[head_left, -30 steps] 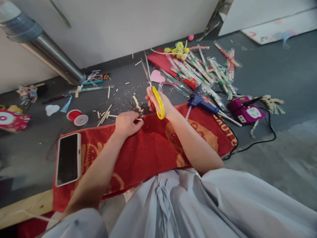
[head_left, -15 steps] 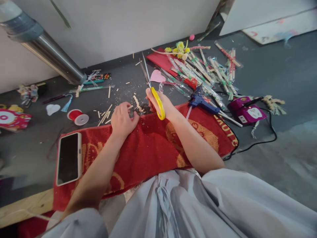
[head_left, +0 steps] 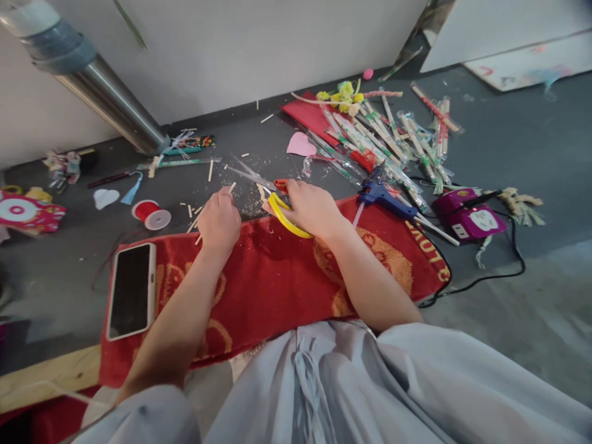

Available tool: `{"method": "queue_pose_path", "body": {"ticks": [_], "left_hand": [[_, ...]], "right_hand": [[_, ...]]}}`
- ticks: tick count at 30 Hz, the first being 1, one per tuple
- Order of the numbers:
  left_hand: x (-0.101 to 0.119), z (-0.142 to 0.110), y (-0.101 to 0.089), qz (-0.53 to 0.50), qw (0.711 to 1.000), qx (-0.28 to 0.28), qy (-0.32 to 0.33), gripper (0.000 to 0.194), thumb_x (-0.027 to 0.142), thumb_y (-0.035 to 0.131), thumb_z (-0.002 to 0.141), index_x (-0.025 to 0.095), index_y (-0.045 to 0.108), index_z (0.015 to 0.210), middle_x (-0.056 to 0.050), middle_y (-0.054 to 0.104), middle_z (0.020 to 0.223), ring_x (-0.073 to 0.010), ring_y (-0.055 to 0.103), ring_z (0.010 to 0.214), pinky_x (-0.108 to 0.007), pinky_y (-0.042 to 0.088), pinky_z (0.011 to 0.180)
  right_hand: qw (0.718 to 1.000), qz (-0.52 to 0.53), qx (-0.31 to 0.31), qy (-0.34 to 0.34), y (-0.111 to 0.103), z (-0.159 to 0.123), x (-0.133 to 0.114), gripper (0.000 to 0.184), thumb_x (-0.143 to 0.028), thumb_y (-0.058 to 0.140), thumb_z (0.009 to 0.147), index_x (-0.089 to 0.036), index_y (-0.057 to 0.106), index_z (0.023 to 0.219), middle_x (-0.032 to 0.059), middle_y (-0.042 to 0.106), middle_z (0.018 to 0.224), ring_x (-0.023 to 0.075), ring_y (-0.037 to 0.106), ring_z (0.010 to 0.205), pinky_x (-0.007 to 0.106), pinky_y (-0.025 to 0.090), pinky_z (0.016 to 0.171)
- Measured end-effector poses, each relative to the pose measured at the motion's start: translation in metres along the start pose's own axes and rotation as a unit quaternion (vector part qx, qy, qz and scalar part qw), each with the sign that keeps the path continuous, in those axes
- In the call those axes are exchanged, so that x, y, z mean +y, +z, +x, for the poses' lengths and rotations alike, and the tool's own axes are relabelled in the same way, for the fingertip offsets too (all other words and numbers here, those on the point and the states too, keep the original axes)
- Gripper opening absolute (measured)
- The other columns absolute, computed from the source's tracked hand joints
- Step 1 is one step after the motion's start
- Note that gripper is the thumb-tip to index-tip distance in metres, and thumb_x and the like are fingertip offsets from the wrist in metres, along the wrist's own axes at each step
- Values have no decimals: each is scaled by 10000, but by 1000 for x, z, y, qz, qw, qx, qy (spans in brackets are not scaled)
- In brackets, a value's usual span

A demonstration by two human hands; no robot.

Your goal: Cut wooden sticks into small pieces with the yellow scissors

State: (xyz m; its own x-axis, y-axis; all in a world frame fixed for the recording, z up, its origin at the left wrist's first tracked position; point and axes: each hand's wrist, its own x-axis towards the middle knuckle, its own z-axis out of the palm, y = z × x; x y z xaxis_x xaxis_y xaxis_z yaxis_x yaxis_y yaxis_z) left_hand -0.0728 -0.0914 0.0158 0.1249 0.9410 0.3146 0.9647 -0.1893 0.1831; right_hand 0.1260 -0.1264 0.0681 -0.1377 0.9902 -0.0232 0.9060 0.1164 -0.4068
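Though two hands [head_left: 217, 222] [head_left: 312, 208] — scissors [head_left: 277, 208], one pair

LOVE: yellow letters, right edge of your red towel [head_left: 272, 277] | letter after it: you can't be sure | stick wrappers [head_left: 370, 147], purple box [head_left: 462, 213]: print too small for you

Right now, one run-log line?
left hand: holding thin stick | right hand: holding scissors, blades apart | phone: on red towel
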Motion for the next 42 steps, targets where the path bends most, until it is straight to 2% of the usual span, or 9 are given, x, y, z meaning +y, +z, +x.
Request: {"method": "queue_pose_path", "body": {"ticks": [4, 8, 12, 19, 24, 30, 37, 42], "left_hand": [[5, -2, -5, 4, 1000, -20, -14, 369, 192, 370, 914, 122, 577, 1212, -166, 695, 1053, -276, 668, 972, -369, 483, 821], [8, -7, -5, -1, 1000, 4, 1, 379, 261, 327, 949, 116, 580, 1191, -162, 697, 991, -260, 674, 921, -343, 480, 786], [8, -10, -1, -18, 999, 27, 22, 369, 311, 308, 968, 118, 597, 1091, -154, 685, 923, -239, 670, 858, -325, 470, 758], [9, -13, 2, -37, 997, 60, 27, 339, 307, 326, 963, 140, 618, 1005, -108, 671, 798, -200, 645, 740, -283, 439, 652], [10, -14, 1, -44, 998, 43, 21, 356, 318, 316, 970, 133, 602, 1073, -109, 662, 813, -210, 642, 739, -289, 419, 644], [11, -15, 2, -46, 997, 50, 25, 378, 331, 273, 983, 140, 597, 1021, -88, 636, 780, -197, 615, 677, -287, 396, 619], [11, -16, 2, -41, 997, 53, 38, 430, 333, 252, 978, 115, 594, 1125, -108, 648, 815, -220, 623, 698, -305, 403, 624], [9, -16, 3, -54, 996, 60, 37, 435, 331, 256, 977, 122, 594, 1155, -112, 661, 856, -207, 623, 720, -300, 408, 646]], "right_hand": [[999, -43, -18, 1, 2, -3, -7, 787, -768, 327, 875, -70, 577, 1140, 242, 661, 1108, 352, 660, 1017, 395, 487, 788], [997, -68, -22, -9, 3, -5, -12, 773, -753, 291, 896, -79, 571, 1150, 214, 671, 1114, 340, 665, 1023, 390, 498, 785], [997, -74, -31, -16, 3, -6, -14, 765, -740, 266, 910, -76, 572, 1137, 202, 677, 1100, 330, 669, 1024, 374, 499, 789], [996, -74, -38, -26, 6, -6, -13, 761, -742, 273, 908, -80, 562, 1146, 210, 673, 1108, 310, 668, 1024, 365, 489, 818], [997, -62, -41, -31, 7, -6, -13, 765, -739, 290, 908, -81, 548, 1200, 212, 666, 1142, 307, 660, 1054, 365, 484, 846], [997, -52, -43, -35, 6, -6, -13, 793, -749, 306, 898, -80, 522, 1263, 213, 658, 1177, 318, 648, 1089, 375, 480, 866], [997, -47, -33, -45, 8, -6, -12, 779, -740, 312, 902, -68, 543, 1224, 201, 658, 1182, 328, 642, 1101, 380, 481, 885], [997, -40, -33, -49, 8, -6, -12, 774, -743, 318, 899, -74, 546, 1214, 201, 657, 1186, 322, 638, 1107, 378, 480, 889]]}}
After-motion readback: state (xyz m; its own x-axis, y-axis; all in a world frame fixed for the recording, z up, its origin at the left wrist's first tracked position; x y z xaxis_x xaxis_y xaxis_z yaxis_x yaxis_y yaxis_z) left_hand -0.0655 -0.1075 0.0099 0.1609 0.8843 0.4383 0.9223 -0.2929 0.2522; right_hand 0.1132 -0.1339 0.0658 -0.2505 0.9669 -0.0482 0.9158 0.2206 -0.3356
